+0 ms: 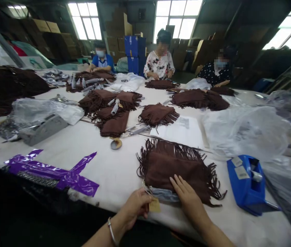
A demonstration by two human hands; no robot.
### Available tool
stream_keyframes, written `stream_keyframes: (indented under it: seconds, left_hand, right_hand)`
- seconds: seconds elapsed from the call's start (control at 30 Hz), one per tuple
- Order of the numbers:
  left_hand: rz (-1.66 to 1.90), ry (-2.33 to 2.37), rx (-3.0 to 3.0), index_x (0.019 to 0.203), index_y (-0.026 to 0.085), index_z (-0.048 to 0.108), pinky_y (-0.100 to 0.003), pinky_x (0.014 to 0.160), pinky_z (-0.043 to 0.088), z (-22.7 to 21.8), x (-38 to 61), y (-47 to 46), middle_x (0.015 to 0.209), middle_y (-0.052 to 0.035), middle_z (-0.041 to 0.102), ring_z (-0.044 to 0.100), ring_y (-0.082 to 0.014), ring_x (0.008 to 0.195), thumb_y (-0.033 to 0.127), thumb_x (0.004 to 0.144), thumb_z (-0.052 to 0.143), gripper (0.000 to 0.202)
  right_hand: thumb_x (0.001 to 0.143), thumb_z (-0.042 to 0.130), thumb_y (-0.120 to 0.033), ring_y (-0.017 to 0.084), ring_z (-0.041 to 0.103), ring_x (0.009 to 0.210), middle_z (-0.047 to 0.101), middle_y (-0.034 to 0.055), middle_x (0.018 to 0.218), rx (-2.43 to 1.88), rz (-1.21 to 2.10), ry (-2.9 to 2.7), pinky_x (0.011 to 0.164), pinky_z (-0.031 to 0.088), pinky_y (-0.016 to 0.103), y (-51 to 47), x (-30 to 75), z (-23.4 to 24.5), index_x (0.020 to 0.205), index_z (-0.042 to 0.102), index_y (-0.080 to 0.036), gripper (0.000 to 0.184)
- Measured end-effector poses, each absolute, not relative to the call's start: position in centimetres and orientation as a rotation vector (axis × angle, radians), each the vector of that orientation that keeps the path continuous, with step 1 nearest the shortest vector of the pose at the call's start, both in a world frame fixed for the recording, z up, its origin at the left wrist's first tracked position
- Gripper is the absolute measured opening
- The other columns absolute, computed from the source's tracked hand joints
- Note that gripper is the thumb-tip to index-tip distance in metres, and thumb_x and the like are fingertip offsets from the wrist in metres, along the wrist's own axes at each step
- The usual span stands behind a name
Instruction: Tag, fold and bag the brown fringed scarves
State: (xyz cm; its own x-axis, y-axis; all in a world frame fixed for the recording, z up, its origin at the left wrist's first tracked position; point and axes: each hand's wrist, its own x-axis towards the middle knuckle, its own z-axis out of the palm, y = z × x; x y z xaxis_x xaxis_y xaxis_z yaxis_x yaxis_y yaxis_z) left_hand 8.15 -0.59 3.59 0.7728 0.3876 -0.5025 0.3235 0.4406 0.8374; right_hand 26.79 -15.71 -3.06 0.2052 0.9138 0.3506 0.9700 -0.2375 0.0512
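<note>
Fringed cloth [178, 164] at your fingertips
Your left hand [135, 206] pinches the tan tag [155, 205]; just beside it, your right hand [186, 195] lies open, flat on the cloth.

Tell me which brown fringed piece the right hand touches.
The nearest brown fringed piece, beside the blue tape dispenser. The right hand lies flat on it; the left hand pinches a tan tag.

Long white table [104, 171], fairly crowded. At the near edge, a brown fringed piece [181, 168] lies flat. Left of it, purple plastic strips [49, 173]; right of it, a blue tape dispenser [245, 181]. Behind it are a white paper sheet [181, 132], clear plastic bags [248, 132], and more fringed piles [109, 113] across the middle.
</note>
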Motion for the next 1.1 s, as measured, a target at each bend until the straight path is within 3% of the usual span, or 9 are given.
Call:
stream_keyframes:
  seconds: [0.17,0.3,0.43,0.53,0.67,0.87,1.0,1.1]
  left_hand:
    - [0.175,0.794,1.186,0.119,0.016,0.042,-0.021,0.039,0.045,2.0,9.0,-4.0,0.077,-0.0042,0.061,0.055,-0.013,0.052,0.042,0.067,0.066,0.063]
    - [0.253,0.817,1.182,0.121,0.018,0.037,-0.024,0.051,0.05,1.3,9.4,-5.6,0.085,-0.0068,0.064,0.063,-0.0169,0.062,0.04,0.07,0.065,0.062]
    - [0.25,0.808,1.219,0.119,0.017,0.042,-0.025,0.059,0.049,1.9,8.9,-6.1,0.086,-0.007,0.066,0.064,-0.0169,0.065,0.031,0.073,0.064,0.052]
    - [0.29,0.77,1.195,0.118,0.016,0.044,-0.026,0.064,0.049,2.3,8.5,-6.1,0.088,-0.0071,0.066,0.063,-0.0169,0.071,0.026,0.074,0.063,0.049]
    - [0.334,0.703,1.161,0.118,0.016,0.048,-0.027,0.075,0.047,2.9,8.0,-6.0,0.096,-0.0079,0.065,0.061,-0.0187,0.086,0.02,0.075,0.062,0.046]
    - [0.305,0.571,1.191,0.121,0.02,0.052,-0.03,0.095,0.04,4.6,6.6,-5.1,0.115,-0.0067,0.06,0.053,-0.0219,0.109,0.016,0.073,0.063,0.049]
    - [0.237,0.546,1.028,0.125,0.024,0.051,-0.03,0.093,0.04,4.9,5.9,-4.6,0.113,-0.005,0.061,0.054,-0.0203,0.107,0.01,0.071,0.059,0.056]
    - [0.242,0.553,0.902,0.12,0.023,0.055,-0.029,0.091,0.04,4.6,5.6,-4.7,0.108,-0.0045,0.063,0.055,-0.0185,0.104,0.014,0.072,0.059,0.05]
  right_hand:
    - [0.074,0.03,0.006,0.022,0.031,0.131,0.036,0.0088,0.142,-2.281,-0.394,-1.779,0.102,0.04,0.038,-16.2,26.9,-2.5,0.14,0.031,-0.018,0.07]
    - [0.071,0.037,0.003,0.023,0.028,0.132,0.03,0.0096,0.145,-2.336,-0.264,-1.728,0.103,0.037,0.042,-17.4,26.4,-2.0,0.141,0.028,-0.019,0.074]
    - [0.069,0.051,-0.018,0.032,0.025,0.133,0.03,0.0159,0.144,-2.341,-0.048,-1.757,0.102,0.031,0.055,-18.6,24.5,0.8,0.142,0.026,-0.016,0.077]
    - [0.074,0.051,-0.029,0.031,0.014,0.136,0.021,0.0165,0.147,-2.215,-0.092,-1.82,0.107,0.023,0.053,-17.4,22.2,2.9,0.143,0.022,-0.011,0.077]
    - [0.074,0.05,-0.022,0.032,0.008,0.136,0.015,0.0164,0.149,-2.141,-0.141,-1.833,0.109,0.02,0.054,-14.5,19.4,1.8,0.143,0.019,-0.008,0.077]
    - [0.085,0.042,-0.012,0.032,0.011,0.136,0.012,0.0192,0.149,-2.178,-0.295,-1.778,0.108,0.025,0.053,-13.4,19.9,-1.4,0.145,0.002,-0.008,0.072]
    - [0.086,0.031,-0.003,0.031,0.012,0.136,0.011,0.02,0.149,-2.189,-0.333,-1.799,0.106,0.03,0.052,-13.1,21.0,-1.0,0.144,-0.006,-0.011,0.069]
    - [0.084,0.028,0.0,0.03,0.012,0.136,0.008,0.0178,0.15,-2.126,-0.276,-1.857,0.105,0.033,0.052,-13.1,21.6,-0.8,0.144,-0.007,-0.014,0.071]
